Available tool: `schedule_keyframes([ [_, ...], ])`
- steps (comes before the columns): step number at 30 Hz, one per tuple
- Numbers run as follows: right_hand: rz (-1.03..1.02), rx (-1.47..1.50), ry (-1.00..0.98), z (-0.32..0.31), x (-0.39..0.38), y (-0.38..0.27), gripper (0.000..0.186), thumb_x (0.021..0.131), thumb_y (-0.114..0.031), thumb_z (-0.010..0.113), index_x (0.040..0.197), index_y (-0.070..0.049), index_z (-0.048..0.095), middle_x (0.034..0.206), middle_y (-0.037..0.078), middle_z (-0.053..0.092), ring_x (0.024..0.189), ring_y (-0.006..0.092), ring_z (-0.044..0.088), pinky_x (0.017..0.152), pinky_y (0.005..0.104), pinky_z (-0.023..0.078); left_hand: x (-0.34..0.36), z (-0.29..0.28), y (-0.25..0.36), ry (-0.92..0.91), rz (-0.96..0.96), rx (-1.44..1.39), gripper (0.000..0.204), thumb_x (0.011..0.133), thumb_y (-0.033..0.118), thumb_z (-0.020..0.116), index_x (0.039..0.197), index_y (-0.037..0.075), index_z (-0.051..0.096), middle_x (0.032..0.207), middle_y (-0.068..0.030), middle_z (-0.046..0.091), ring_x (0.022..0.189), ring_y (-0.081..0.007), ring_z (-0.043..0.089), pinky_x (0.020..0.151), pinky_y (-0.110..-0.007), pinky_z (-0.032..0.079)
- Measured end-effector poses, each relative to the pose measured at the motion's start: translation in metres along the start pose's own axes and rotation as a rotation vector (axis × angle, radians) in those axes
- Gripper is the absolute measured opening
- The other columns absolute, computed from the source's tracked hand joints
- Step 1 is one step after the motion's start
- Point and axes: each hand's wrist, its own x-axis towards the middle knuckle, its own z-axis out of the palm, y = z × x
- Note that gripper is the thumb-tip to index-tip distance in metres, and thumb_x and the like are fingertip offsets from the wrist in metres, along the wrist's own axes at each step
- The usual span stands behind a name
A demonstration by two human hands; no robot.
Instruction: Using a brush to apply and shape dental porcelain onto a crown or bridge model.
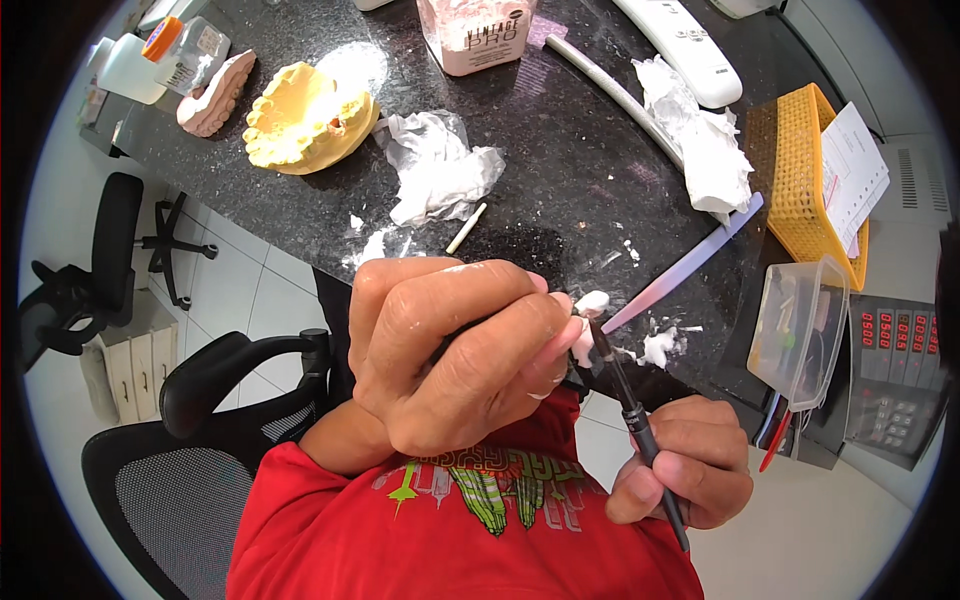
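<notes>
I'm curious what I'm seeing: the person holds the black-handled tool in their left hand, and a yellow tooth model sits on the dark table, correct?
Not quite: the black-handled tool is in the right hand, not the left hand, as the head view shows. The yellow tooth model does sit on the dark table.

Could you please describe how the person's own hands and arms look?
The left hand is ungloved and flecked with white; the right hand is ungloved too. A red sleeve meets the left forearm; the right sleeve is hard to make out.
</notes>
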Motion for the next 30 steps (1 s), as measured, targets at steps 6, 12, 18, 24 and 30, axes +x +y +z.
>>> schedule_keyframes([
  [6,0.019,-0.032,-0.018,0.0011,0.0003,-0.0008,0.019,0.077,-0.013,0.07,0.09,-0.006,0.058,0.068,0.004,0.058,0.051,0.0149,0.059,0.04,0.023,0.052,-0.0012,0.0022,-0.0002,0.011,-0.013,-0.003,0.02,0.068,0.01,0.077,0.086,0.009,0.069,0.08,-0.0005,0.063,0.067,-0.0135,0.053,0.059,-0.024,0.041],
  [12,0.002,-0.017,0.01,0.0001,-0.0003,-0.0007,0.02,0.078,-0.013,0.07,0.092,-0.006,0.057,0.069,0.004,0.057,0.051,0.0149,0.058,0.04,0.0226,0.051,0.0009,0.0015,0.0023,0.015,-0.044,-0.026,0.016,0.072,0.011,0.076,0.086,0.009,0.069,0.08,-0.0007,0.063,0.066,-0.0137,0.053,0.058,-0.024,0.041],
  [18,0.027,-0.03,-0.028,-0.0011,0.0016,-0.0022,0.02,0.078,-0.014,0.071,0.09,-0.007,0.056,0.069,0.004,0.057,0.051,0.0146,0.058,0.039,0.0222,0.051,0.0029,-0.0024,0.0024,-0.091,-0.011,0.032,0.012,0.086,0.017,0.067,0.087,0.008,0.059,0.08,-0.0061,0.058,0.067,-0.0162,0.054,0.058,-0.027,0.042],
  [24,0.015,-0.04,0.003,0.0011,0.0009,-0.0018,0.019,0.078,-0.014,0.071,0.088,-0.008,0.056,0.068,0.004,0.057,0.051,0.0146,0.058,0.039,0.0224,0.051,0.0027,-0.0033,0.002,-0.085,-0.01,0.031,0.012,0.085,0.017,0.067,0.086,0.008,0.059,0.079,-0.0063,0.058,0.066,-0.0162,0.054,0.058,-0.027,0.042],
  [30,0.026,-0.058,-0.003,0.002,0.0015,-0.0033,0.019,0.077,-0.015,0.071,0.087,-0.008,0.056,0.068,0.004,0.058,0.05,0.0144,0.058,0.038,0.0224,0.05,0.0003,0.0015,0.0015,0.022,-0.062,-0.033,0.016,0.071,0.012,0.077,0.084,0.009,0.068,0.078,-0.0008,0.063,0.065,-0.0137,0.052,0.058,-0.025,0.04],
])
